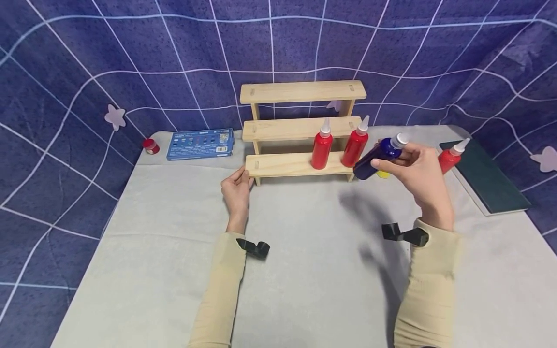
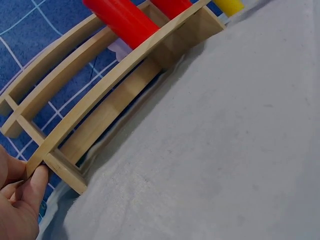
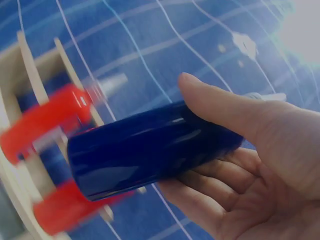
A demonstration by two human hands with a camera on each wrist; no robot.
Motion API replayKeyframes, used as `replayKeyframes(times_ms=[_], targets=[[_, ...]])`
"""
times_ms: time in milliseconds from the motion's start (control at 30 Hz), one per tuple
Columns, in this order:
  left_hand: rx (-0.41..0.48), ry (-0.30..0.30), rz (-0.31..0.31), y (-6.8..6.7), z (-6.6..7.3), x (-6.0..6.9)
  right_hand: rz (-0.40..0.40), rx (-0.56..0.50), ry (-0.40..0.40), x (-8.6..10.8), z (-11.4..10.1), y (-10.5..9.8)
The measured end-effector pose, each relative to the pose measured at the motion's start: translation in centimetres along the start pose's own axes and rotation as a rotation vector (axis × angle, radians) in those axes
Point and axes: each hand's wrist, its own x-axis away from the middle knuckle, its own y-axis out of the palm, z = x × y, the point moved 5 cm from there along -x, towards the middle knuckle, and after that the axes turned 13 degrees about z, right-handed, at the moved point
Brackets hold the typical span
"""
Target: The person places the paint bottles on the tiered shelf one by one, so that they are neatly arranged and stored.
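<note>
My right hand (image 1: 424, 176) holds a dark blue bottle (image 1: 377, 157) between thumb and fingers, tilted, its pale cap toward the upper right. In the right wrist view the blue bottle (image 3: 150, 145) lies across the fingers, with the thumb on top. My left hand (image 1: 237, 191) pinches the left end of the lowest step of a three-tier wooden rack (image 1: 278, 164); the left wrist view shows thumb and fingers at that corner (image 2: 37, 162). Two red bottles with pointed white nozzles stand on the lowest step, one nearer the middle (image 1: 322, 151), one nearer the right end (image 1: 356, 147).
Another red bottle (image 1: 448, 159) is partly behind my right hand, near a dark green book (image 1: 489, 176). A yellow object (image 1: 383, 174), mostly hidden, sits beside the rack. At the back left are a blue box (image 1: 200, 144) and a small red-lidded jar (image 1: 150, 146).
</note>
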Motion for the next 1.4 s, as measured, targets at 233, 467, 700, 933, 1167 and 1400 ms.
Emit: replayKeyframes(times_ms=[233, 467, 700, 933, 1167, 1400], targets=[[0.019, -0.003, -0.003, 0.0, 0.1, -0.1, 0.025, 0.027, -0.026, 0.4, -0.4, 3.9], [0.007, -0.006, -0.005, 0.1, 0.2, -0.1, -0.024, 0.071, -0.093, 1.0, 0.0, 8.3], [-0.002, 0.011, -0.001, 0.1, 0.4, -0.1, -0.078, 0.110, -0.125, 0.8, 0.8, 12.7], [-0.013, 0.017, -0.001, 0.1, 0.3, -0.1, -0.097, 0.111, -0.132, 0.1, 2.3, 15.4], [-0.022, 0.017, -0.003, 0.1, 0.3, 0.2, -0.077, 0.214, -0.133, -0.7, 3.9, 16.9], [-0.005, 0.030, 0.005, -0.1, 0.2, 0.2, -0.060, 0.307, -0.114, -1.3, 4.9, 18.1]])
